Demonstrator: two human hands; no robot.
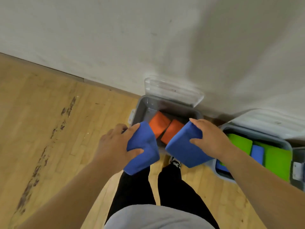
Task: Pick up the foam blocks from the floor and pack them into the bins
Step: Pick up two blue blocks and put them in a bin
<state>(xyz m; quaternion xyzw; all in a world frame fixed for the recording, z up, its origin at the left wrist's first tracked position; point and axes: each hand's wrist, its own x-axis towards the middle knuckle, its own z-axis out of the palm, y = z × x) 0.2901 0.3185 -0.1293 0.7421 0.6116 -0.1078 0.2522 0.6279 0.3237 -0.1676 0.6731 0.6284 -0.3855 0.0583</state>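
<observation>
Person is standing over the grey bin, left hand curling around the left blue block and right hand gripping the right blue block above its near rim; lowering each flat beside the orange blocks is looking the snuggest fit

Soft, even indoor light; slightly blurred
Broad grey shadows lie on the wall at the right; the floor is bright; straight lines bend near the edges; fine detail is smeared.
</observation>
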